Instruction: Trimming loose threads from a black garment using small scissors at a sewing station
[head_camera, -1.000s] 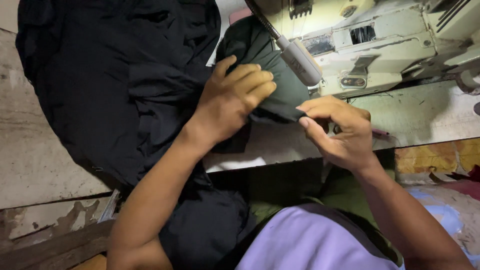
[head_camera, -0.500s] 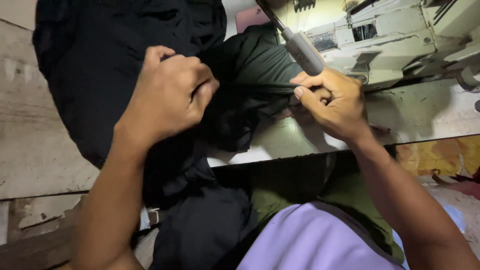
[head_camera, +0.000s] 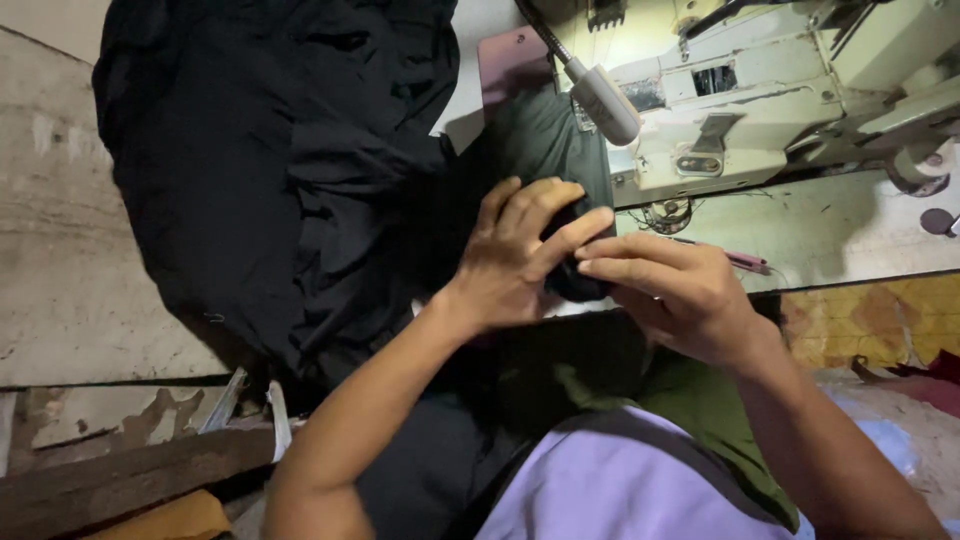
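A large pile of black fabric (head_camera: 270, 170) covers the left and middle of the worn sewing table (head_camera: 70, 290). My left hand (head_camera: 520, 250) and my right hand (head_camera: 670, 290) meet at the table's front edge, both pinching a small folded part of the dark fabric (head_camera: 572, 280) between their fingertips. A dark green piece (head_camera: 545, 140) of the cloth lies just behind my hands, beside the cream sewing machine (head_camera: 760, 90). The machine's flexible lamp (head_camera: 605, 100) hangs above the cloth.
A pink pen-like object (head_camera: 740, 262) lies on the table to the right of my hands. More black and green cloth (head_camera: 700, 400) drapes over my lap above a lilac garment (head_camera: 620, 480). Wooden boards (head_camera: 120, 480) sit at lower left.
My left hand has come back from the black pile on the left to join my right hand at the table's front edge. Both hands now pinch the fabric together, lower than before.
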